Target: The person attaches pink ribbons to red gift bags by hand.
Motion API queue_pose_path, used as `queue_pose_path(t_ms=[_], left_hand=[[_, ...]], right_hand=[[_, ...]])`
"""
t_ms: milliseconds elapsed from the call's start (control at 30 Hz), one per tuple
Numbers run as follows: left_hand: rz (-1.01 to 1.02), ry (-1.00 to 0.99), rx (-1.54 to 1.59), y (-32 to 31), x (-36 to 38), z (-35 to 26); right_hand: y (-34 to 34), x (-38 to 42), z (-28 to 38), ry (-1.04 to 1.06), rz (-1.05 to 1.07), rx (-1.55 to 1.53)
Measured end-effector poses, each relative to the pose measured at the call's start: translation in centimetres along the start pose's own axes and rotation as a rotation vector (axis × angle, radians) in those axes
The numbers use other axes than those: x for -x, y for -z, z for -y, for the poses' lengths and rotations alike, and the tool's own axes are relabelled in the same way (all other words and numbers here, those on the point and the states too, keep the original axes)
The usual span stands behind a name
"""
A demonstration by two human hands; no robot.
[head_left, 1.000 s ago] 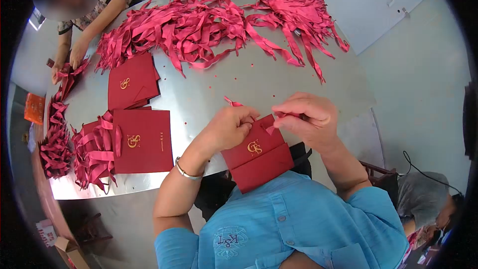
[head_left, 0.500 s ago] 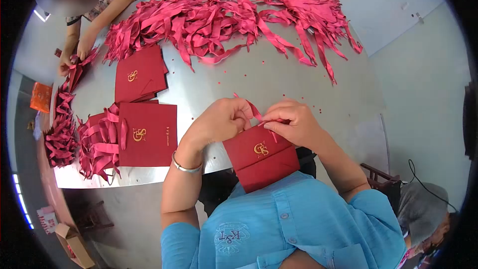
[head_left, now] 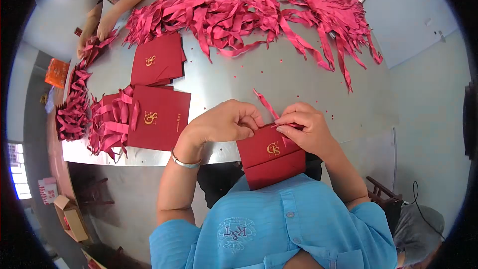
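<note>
A red paper bag (head_left: 271, 157) with a gold logo leans against my body at the table's front edge. My left hand (head_left: 231, 122), a bracelet on its wrist, has curled fingers at the bag's top edge; what lies between them is hidden. My right hand (head_left: 303, 125) pinches a pink ribbon (head_left: 266, 103) at the top of the bag, with one end of the ribbon sticking up toward the table. To the left lies another red bag (head_left: 159, 118) beside a bundle of bags with pink ribbon handles (head_left: 110, 127).
Pink ribbons (head_left: 214, 17) lie heaped across the back, with a second heap (head_left: 338, 15) at the right. More red bags (head_left: 158, 60) are stacked at centre left. At the upper left, a person's hands (head_left: 104, 27) handle ribboned bags. Small red bits dot the metal table (head_left: 224, 87).
The view has shifted, so the table's things appear further right and higher. My left fingers have left the ribbon and moved down to the bag's top edge. The ribbon's end now stands free.
</note>
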State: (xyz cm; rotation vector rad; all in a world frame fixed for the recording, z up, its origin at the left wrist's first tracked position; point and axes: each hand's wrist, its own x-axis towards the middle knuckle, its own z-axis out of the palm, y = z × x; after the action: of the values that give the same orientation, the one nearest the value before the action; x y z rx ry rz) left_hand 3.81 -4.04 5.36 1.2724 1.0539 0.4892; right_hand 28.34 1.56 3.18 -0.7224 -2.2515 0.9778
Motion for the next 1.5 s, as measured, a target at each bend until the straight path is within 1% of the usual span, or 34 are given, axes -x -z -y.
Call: queue_pose_path(t_ms=[67, 100, 167, 200, 267, 400, 467, 500, 567, 700, 767, 800, 867, 900, 967, 1100, 1167, 1200, 1300, 1367, 1400, 1467, 1500], left_hand=[[-0.101, -0.032, 0.117, -0.7, 0.9, 0.6], [-0.106, -0.027, 0.122, -1.1, 1.3, 0.9], [-0.173, -0.062, 0.259, -1.5, 2.1, 1.5], [-0.179, -0.057, 0.262, -1.8, 2.3, 2.0], [-0.202, -0.128, 0.353, -2.2, 2.5, 3.1], [-0.213, -0.180, 0.305, -2.6, 2.8, 3.6], [-0.247, -0.111, 0.124, -2.9, 2.7, 3.5], [-0.249, -0.111, 0.125, -3.2, 2.7, 3.3], [-0.288, -0.093, 0.311, -3.7, 3.1, 2.6], [-0.340, -0.112, 0.327, -4.7, 2.7, 3.4], [-0.365, -0.171, 0.403, -4.9, 2.3, 4.6], [-0.366, -0.171, 0.403, -4.7, 2.6, 4.2], [-0.264, -0.098, 0.468, -4.3, 3.2, 3.0], [-0.265, -0.098, 0.469, -4.4, 3.2, 3.0], [-0.215, -0.166, 0.661, -4.7, 3.2, 3.0], [-0.242, -0.174, 0.672, -5.0, 2.9, 3.9], [-0.214, -0.206, 0.720, -4.9, 2.9, 4.0], [-0.215, -0.206, 0.721, -4.9, 2.9, 4.2], [-0.162, -0.251, 0.730, -4.6, 3.0, 4.3], [-0.176, -0.132, 0.599, -4.5, 3.2, 3.7], [-0.177, -0.133, 0.600, -4.4, 3.1, 3.9], [-0.182, -0.124, 0.408, -4.4, 2.8, 4.7], [-0.182, -0.123, 0.409, -4.3, 2.9, 4.5]], right_hand=[[-0.2, 0.2, 0.1, 0.056, -0.029, 0.004], [-0.2, 0.2, 0.2, 0.055, -0.023, -0.002], [-0.4, 0.0, 0.4, 0.090, -0.048, -0.001], [-0.4, 0.0, 0.4, 0.091, -0.043, -0.007], [-0.4, 0.0, 0.4, 0.066, -0.012, -0.053], [-0.6, 0.0, 0.4, 0.088, -0.019, -0.046], [-0.5, 0.2, 0.7, 0.089, -0.029, -0.025], [-0.5, 0.3, 0.8, 0.090, -0.028, -0.026], [-0.3, 0.5, 0.8, 0.097, -0.043, 0.032], [0.1, 0.8, 0.8, 0.089, -0.043, 0.025], [0.0, 0.9, 1.0, 0.079, -0.037, 0.007], [0.1, 0.9, 1.1, 0.080, -0.037, 0.006], [0.0, 0.8, 1.1, 0.027, -0.033, -0.049], [0.0, 0.7, 1.1, 0.028, -0.032, -0.049], [-0.1, 0.7, 0.9, 0.032, -0.028, -0.078], [-0.1, 0.6, 1.3, -0.015, -0.011, -0.108], [-0.3, 0.5, 1.2, 0.055, -0.031, -0.085], [-0.3, 0.4, 1.2, 0.055, -0.029, -0.084], [-0.1, 0.2, 1.2, 0.104, 0.016, -0.043], [0.0, 0.4, 1.2, 0.027, 0.017, -0.085], [0.0, 0.4, 1.3, 0.028, 0.018, -0.085], [0.1, 0.5, 1.5, 0.035, 0.016, -0.103], [0.1, 0.5, 1.5, 0.035, 0.016, -0.104]])
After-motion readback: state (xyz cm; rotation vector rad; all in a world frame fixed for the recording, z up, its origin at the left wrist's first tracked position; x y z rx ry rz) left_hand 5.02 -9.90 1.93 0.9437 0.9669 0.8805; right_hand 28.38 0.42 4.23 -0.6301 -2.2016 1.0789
